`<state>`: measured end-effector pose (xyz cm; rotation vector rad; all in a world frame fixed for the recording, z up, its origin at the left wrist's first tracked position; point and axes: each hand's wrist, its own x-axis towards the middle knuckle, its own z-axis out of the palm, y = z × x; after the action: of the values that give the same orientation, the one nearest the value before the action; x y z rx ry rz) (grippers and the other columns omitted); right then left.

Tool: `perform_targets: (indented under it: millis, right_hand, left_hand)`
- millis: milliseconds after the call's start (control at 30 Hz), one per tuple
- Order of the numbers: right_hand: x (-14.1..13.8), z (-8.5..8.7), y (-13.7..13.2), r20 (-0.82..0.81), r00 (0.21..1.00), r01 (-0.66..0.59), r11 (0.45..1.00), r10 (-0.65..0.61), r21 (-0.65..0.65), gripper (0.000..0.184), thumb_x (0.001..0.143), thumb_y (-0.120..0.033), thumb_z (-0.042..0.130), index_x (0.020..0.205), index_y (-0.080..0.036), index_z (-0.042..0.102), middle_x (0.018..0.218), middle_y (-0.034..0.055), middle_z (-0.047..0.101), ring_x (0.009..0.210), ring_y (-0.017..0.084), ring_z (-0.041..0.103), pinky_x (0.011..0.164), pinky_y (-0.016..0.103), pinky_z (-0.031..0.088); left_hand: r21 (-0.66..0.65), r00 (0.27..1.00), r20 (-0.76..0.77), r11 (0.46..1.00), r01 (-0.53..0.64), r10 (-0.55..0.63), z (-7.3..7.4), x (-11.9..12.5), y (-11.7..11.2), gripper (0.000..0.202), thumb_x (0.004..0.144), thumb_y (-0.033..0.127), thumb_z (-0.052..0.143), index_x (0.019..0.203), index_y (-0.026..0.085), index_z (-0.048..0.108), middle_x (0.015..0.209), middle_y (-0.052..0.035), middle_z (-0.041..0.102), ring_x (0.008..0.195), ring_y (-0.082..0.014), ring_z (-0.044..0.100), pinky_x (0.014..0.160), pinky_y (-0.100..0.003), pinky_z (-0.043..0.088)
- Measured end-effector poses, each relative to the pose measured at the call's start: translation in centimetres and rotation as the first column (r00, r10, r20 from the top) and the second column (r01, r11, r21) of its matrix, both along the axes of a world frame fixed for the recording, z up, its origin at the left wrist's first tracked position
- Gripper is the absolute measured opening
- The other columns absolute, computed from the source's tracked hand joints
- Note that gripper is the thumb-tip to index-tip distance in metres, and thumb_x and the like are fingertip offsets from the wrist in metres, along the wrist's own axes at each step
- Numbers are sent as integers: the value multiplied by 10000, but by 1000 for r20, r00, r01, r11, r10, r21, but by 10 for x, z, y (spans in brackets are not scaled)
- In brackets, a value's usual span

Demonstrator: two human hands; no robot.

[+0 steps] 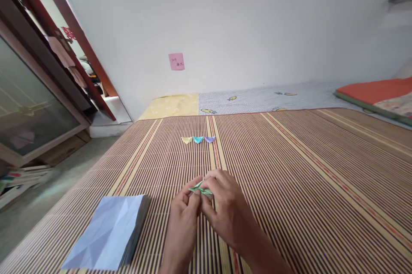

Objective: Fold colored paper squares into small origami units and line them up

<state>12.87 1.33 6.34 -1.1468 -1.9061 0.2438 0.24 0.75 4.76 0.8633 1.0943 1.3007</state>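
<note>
A small green folded paper point(206, 191) is held between both hands above the striped mat point(273, 179). My left hand point(185, 207) pinches its left end with thumb and fingers. From the right, my right hand point(225, 197) grips the other end, its fingers bent over the top and covering part of the paper. Beyond the hands, three little folded paper pieces lie in a row: a yellow one point(186, 140), a turquoise one point(198, 140) and a purple one point(210, 140).
A thick stack of paper point(106, 231) with a creased pale blue sheet on top lies at the left. A pink note point(177, 61) sticks to the white wall. Folded orange bedding point(370, 91) rests at the far right. The mat's left edge drops to the floor.
</note>
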Motion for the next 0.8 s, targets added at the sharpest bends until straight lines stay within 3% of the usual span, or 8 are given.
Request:
perform_targets:
  millis: [133, 367, 500, 633, 800]
  right_hand:
    - [-1, 1, -3, 134, 986, 92, 995, -96, 33, 152, 838, -39, 566, 875, -184, 588, 935, 55, 603, 868, 234, 555, 763, 381, 458]
    - [3, 10, -10, 325, 896, 263, 951, -303, 161, 95, 845, -105, 614, 804, -191, 605, 827, 56, 613, 756, 256, 573, 671, 390, 426]
    - [5, 10, -11, 347, 876, 281, 939, -335, 199, 116, 845, -93, 622, 799, -199, 615, 861, 68, 654, 768, 263, 600, 689, 392, 425]
    - [6, 7, -12, 368, 867, 274, 938, -337, 212, 167, 855, -67, 596, 763, -206, 599, 851, 61, 663, 761, 260, 607, 687, 383, 412]
    - [7, 0, -7, 311, 915, 240, 967, -255, 89, 165, 875, -85, 644, 768, -199, 593, 864, 40, 637, 752, 230, 581, 675, 349, 393]
  left_hand:
    - [-5, 1000, -10, 1000, 2, -2, -2, 2, -1, 502, 871, 358, 687, 1320, 134, 661, 1142, -139, 759, 1022, -263, 711, 901, -363, 529]
    - [68, 987, -163, 997, 28, -17, 2, 14, -8, 407, 929, 339, 611, 1275, 134, 673, 1200, -130, 739, 1097, -261, 682, 972, -367, 505]
    - [5, 1000, -21, 1000, 21, -20, 3, 18, -9, 427, 922, 355, 636, 1295, 150, 665, 1145, -116, 756, 1006, -228, 703, 839, -300, 539]
    - [-70, 978, 199, 996, -52, 65, 3, 19, -6, 362, 864, 312, 704, 1186, 149, 725, 1038, -98, 774, 833, -163, 704, 701, -222, 532]
    - [-90, 953, 285, 993, -82, 104, 2, 21, -5, 311, 810, 270, 756, 1095, 146, 760, 1016, -99, 769, 947, -195, 714, 775, -236, 558]
